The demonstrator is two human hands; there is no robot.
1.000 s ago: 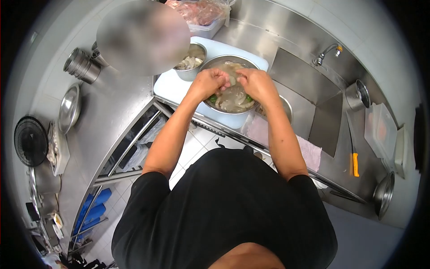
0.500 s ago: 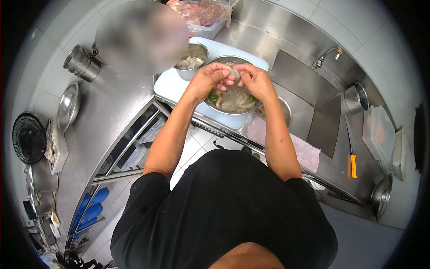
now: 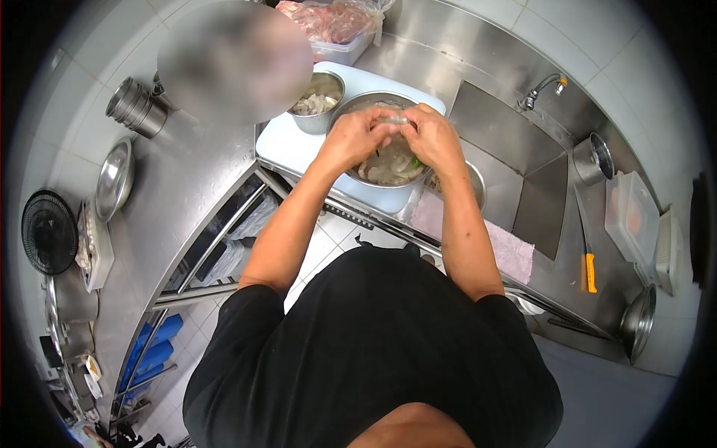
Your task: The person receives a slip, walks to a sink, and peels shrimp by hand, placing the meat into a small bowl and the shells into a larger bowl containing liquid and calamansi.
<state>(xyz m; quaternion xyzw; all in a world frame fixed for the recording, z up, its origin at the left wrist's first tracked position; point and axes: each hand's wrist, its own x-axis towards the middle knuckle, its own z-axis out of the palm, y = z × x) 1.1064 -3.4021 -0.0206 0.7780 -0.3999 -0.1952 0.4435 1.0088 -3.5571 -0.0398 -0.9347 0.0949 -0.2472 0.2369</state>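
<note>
Over a wide metal bowl (image 3: 361,178) of cloudy water and pale shrimp, my two hands meet with fingertips pinched. A small translucent shrimp (image 3: 393,119) is held between them. My left hand (image 3: 357,138) grips its left end and my right hand (image 3: 432,137) its right end. Green pieces float in the water beside my right hand. Left of the bowl, a smaller metal pot (image 3: 317,103) holds pale shrimp pieces. Both vessels stand on a light blue board (image 3: 280,145).
Behind the board is a tub of raw meat (image 3: 336,26). A sink (image 3: 489,119) with a faucet (image 3: 530,101) lies to the right, near a yellow-handled knife (image 3: 590,270). A pink towel (image 3: 508,250) covers the front edge. A metal bowl (image 3: 114,179) sits far left.
Both hands have turned slightly inward, and the shrimp between them now lies more level. The green piece near my left hand is no longer visible.
</note>
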